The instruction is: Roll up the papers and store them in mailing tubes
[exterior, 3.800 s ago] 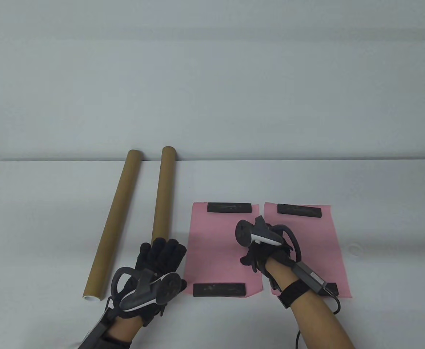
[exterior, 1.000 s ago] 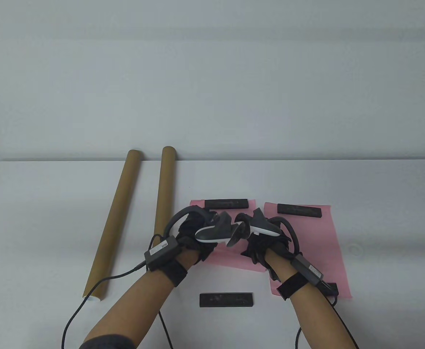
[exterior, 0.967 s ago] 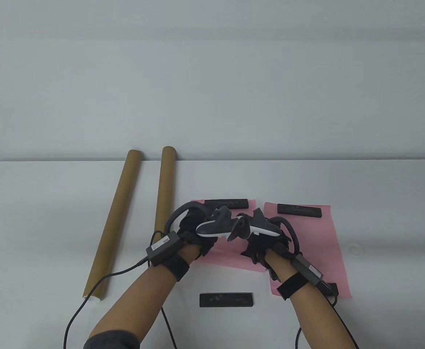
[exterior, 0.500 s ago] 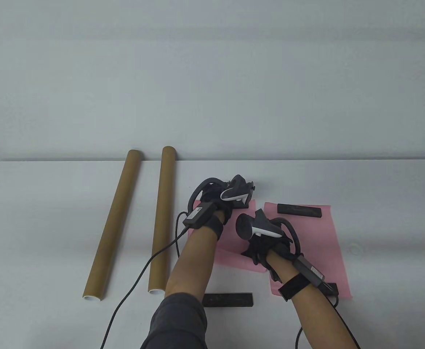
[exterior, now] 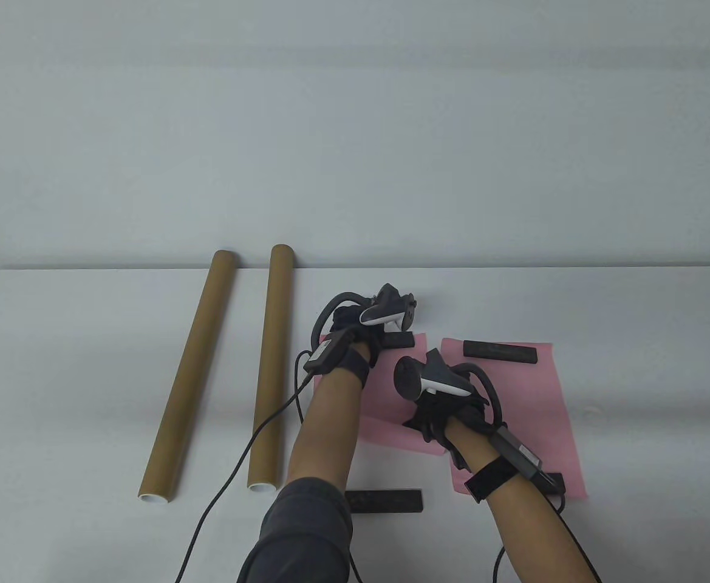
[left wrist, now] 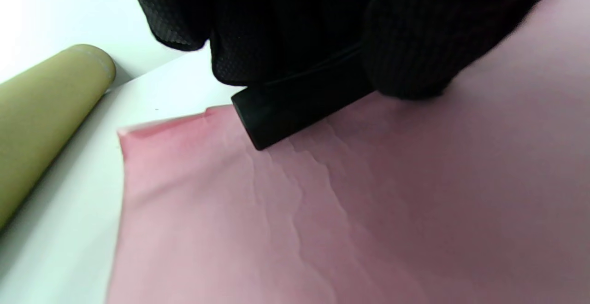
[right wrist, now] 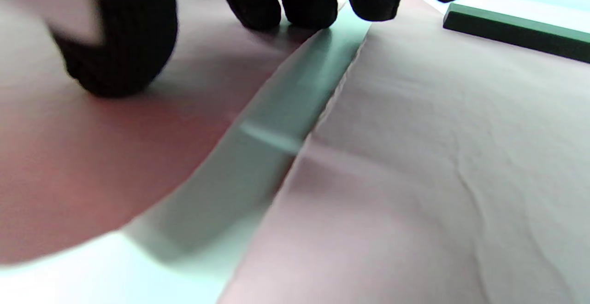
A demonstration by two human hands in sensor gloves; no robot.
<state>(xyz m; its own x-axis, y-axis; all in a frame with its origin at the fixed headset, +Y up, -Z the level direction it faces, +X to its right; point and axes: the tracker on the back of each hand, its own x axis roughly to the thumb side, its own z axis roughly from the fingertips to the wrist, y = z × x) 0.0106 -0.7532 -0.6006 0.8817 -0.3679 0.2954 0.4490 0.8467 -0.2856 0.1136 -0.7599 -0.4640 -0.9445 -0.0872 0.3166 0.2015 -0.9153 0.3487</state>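
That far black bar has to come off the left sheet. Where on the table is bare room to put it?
Bare table lies right of the right pink sheet, along the far edge beyond both sheets, and left of the two tubes. The near middle is crowded: both arms, cables, and the loose black bar.

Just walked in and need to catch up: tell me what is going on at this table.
A person is preparing to roll pink paper for mailing tubes. The left hand grips the black weight bar at the far edge of the left pink sheet, while the right hand presses that sheet down. Its near bar already lies off on the table. The right pink sheet is still weighted flat. Two cardboard tubes lie untouched on the left.
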